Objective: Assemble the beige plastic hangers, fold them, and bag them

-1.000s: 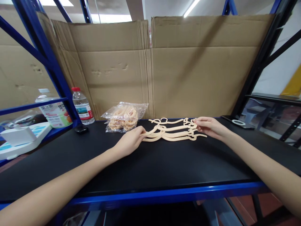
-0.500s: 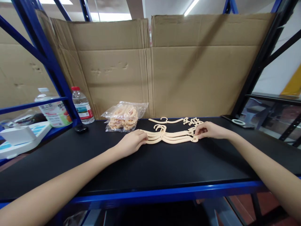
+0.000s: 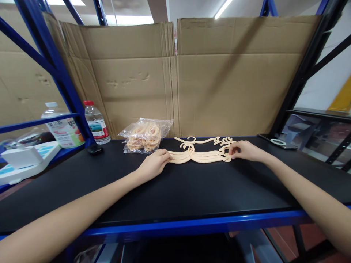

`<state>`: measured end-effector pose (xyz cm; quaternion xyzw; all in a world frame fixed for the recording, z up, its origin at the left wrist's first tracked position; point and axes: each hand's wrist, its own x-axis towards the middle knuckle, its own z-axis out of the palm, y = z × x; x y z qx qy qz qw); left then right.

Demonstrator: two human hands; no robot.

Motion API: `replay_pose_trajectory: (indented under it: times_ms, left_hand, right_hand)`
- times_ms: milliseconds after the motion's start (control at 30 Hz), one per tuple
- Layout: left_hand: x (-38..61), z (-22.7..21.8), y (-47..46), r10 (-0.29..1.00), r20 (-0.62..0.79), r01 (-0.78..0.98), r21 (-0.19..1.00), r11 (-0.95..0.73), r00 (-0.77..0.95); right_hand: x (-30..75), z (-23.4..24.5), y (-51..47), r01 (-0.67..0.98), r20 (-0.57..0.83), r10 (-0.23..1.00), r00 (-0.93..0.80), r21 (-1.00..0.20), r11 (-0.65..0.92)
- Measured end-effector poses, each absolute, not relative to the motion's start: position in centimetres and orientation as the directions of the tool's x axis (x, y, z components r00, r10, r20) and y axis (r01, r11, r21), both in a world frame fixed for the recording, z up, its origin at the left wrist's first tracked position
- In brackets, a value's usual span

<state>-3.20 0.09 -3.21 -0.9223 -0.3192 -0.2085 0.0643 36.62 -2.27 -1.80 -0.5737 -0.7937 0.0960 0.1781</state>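
Several beige clothes hangers (image 3: 207, 157) lie on the black tabletop, closely nested with their hooks pointing away from me. My left hand (image 3: 155, 162) is closed around their left ends, fingertips hiding the tips. At the right ends, where rounded loops show, my right hand (image 3: 245, 151) pinches the hangers between thumb and fingers. Just behind the group lies another single hanger (image 3: 202, 141). Beside its right end sit small beige branched pieces (image 3: 225, 140), partly behind the hangers' loops and my right hand.
A clear plastic bag (image 3: 144, 136) of beige ring-like pieces lies left of the hangers. Further left are a black mouse-like object (image 3: 94, 149), a red-capped water bottle (image 3: 96, 124) and a larger bottle (image 3: 64, 129). A white ring (image 3: 278, 142) lies at the right. Cardboard (image 3: 219, 91) stands behind.
The hangers in my hands have shifted slightly away from me and now lie closer together. Both hands keep their hold at the ends.
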Motion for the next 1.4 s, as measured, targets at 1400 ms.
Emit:
replay_pose_trajectory:
  times_ms: [1400]
  left_hand:
    - [-3.3, -2.5, -0.2, 0.523, 0.553, 0.584, 0.08, -0.808, 0.649]
  right_hand:
    - [35.4, -1.2, -3.0, 0.812, 0.505, 0.861, -0.062, -0.477, 0.338]
